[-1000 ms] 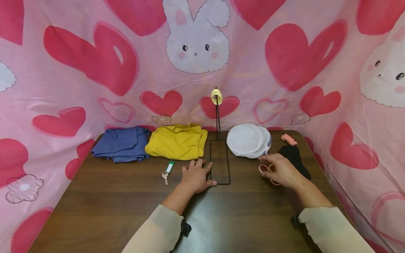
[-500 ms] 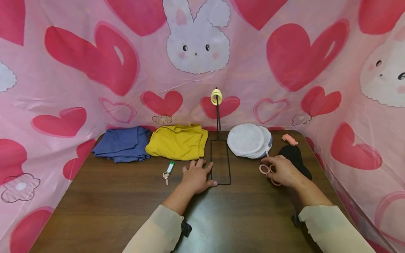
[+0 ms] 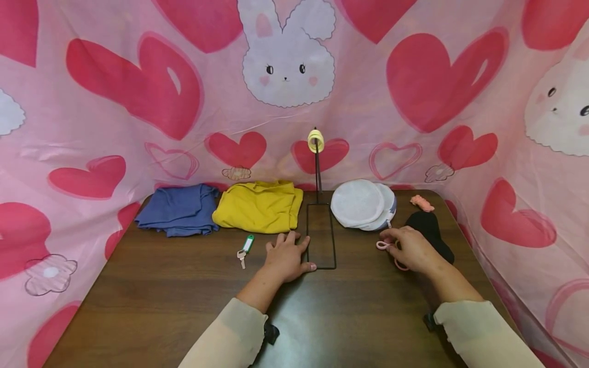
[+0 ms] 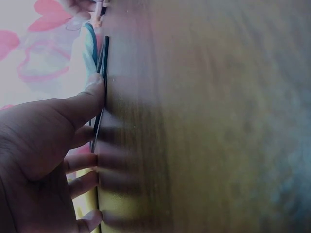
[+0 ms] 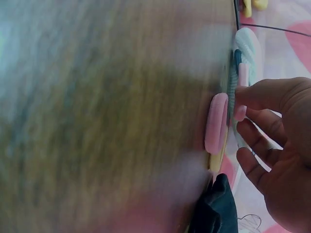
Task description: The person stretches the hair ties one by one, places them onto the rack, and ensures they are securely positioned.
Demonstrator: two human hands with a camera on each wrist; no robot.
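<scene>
Pinching a pink rubber ring (image 3: 383, 245) at the table's three o'clock, the right hand (image 3: 411, 250) should lift it straight, clear of the white mesh pouch (image 3: 361, 204). The left hand (image 3: 286, 255) lies spread flat, thumb touching the black wire stand base (image 3: 321, 236).

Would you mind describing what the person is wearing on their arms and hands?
Both arms are in long cream sleeves that end at the wrists. A small black strap or mount sits at each cuff. The left hand and right hand are bare, with no gloves, and no rings are visible.
</scene>
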